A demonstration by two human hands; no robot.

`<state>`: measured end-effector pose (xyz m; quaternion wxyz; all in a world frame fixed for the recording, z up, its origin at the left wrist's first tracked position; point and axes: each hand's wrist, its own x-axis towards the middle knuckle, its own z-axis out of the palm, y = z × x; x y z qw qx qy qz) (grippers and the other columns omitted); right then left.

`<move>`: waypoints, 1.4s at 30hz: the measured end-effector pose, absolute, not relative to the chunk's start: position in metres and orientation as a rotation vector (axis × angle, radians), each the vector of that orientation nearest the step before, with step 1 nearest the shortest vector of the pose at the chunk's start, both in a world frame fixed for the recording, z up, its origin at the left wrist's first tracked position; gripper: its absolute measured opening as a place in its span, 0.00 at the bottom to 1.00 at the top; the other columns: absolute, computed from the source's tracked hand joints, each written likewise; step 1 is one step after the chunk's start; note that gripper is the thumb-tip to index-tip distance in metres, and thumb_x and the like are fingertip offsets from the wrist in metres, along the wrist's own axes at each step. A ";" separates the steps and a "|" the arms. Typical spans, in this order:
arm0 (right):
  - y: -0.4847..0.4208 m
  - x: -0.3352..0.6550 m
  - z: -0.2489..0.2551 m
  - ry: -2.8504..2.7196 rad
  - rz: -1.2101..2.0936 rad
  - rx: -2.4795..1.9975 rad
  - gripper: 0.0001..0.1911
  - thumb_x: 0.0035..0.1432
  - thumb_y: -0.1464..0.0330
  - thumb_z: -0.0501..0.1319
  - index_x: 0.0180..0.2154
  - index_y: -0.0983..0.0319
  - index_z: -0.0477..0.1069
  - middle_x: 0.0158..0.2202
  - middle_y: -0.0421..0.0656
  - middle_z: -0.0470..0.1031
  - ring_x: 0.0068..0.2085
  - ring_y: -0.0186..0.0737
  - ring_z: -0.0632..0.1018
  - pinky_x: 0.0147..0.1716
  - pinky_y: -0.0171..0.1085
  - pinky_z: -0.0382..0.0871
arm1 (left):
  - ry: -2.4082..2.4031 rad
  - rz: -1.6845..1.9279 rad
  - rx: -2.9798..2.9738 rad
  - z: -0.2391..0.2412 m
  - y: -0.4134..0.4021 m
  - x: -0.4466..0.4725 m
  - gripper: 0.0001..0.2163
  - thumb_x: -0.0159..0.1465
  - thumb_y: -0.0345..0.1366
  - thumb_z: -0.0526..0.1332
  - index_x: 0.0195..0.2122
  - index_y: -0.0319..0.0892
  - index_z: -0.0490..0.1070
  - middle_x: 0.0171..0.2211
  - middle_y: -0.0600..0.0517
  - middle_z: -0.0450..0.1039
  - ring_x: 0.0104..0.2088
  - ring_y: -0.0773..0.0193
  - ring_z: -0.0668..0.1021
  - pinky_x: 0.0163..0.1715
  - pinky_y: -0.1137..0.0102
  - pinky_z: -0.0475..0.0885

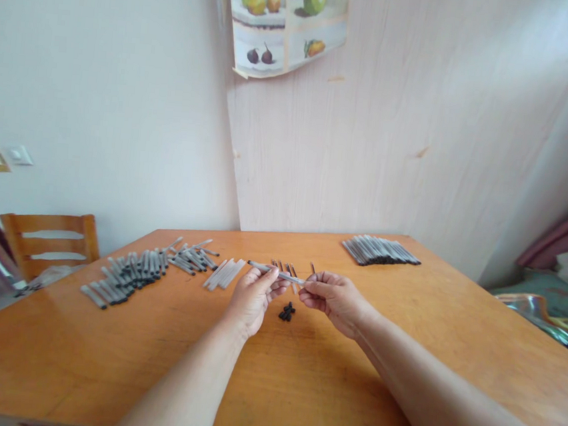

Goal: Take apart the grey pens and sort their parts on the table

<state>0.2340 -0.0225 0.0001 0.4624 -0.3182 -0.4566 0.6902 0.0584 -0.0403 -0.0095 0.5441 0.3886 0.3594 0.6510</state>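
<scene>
My left hand [254,295] pinches a thin grey pen tube [263,268] above the wooden table [298,382]. My right hand [332,296] is closed at the tube's right end, fingers pinched on it. Just below and between the hands lies a small heap of black caps [286,312]. A few short thin refills [286,266] lie on the table behind the hands. A small bundle of pale tubes [224,273] lies just left of my left hand.
A big loose pile of grey pen parts [138,270] spreads over the table's left. A neat row of dark finished pens [379,250] lies at the far right. A wooden chair [49,238] stands at left, and a fruit poster [287,22] hangs on the wall.
</scene>
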 end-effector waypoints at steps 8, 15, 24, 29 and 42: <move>-0.022 0.232 -0.001 -1.120 1.698 -0.746 0.08 0.49 0.70 0.68 0.28 0.66 0.70 0.26 0.45 0.76 0.27 0.30 0.76 0.29 0.28 0.73 | 0.839 1.568 0.943 -0.009 -0.039 0.061 0.12 0.56 0.38 0.67 0.37 0.39 0.67 0.35 0.47 0.77 0.35 0.64 0.79 0.38 0.69 0.73; -0.019 0.225 -0.010 -1.179 1.700 -0.776 0.11 0.50 0.66 0.67 0.30 0.64 0.68 0.28 0.45 0.77 0.28 0.32 0.77 0.30 0.31 0.73 | 0.834 1.564 0.970 -0.009 -0.036 0.063 0.15 0.55 0.41 0.67 0.38 0.40 0.68 0.37 0.47 0.77 0.39 0.62 0.79 0.39 0.67 0.72; -0.011 0.235 -0.007 -1.354 1.319 -0.980 0.10 0.53 0.62 0.62 0.30 0.63 0.67 0.26 0.41 0.74 0.21 0.28 0.70 0.19 0.28 0.61 | 1.029 1.612 1.132 -0.011 -0.033 0.059 0.15 0.56 0.42 0.66 0.40 0.41 0.69 0.39 0.46 0.77 0.38 0.61 0.78 0.37 0.69 0.70; -0.012 0.238 -0.002 -1.398 1.261 -0.922 0.13 0.53 0.59 0.61 0.28 0.63 0.66 0.24 0.39 0.72 0.21 0.28 0.68 0.18 0.29 0.59 | 1.194 1.626 1.511 -0.019 -0.029 0.058 0.10 0.58 0.40 0.63 0.40 0.44 0.74 0.35 0.49 0.76 0.36 0.62 0.75 0.40 0.69 0.67; -0.013 0.239 0.001 -1.645 1.157 -1.179 0.11 0.55 0.61 0.58 0.28 0.63 0.69 0.22 0.40 0.74 0.19 0.27 0.69 0.19 0.28 0.57 | 1.758 1.205 2.473 -0.019 -0.029 0.045 0.13 0.63 0.34 0.56 0.45 0.53 0.76 0.39 0.50 0.74 0.41 0.59 0.71 0.44 0.63 0.63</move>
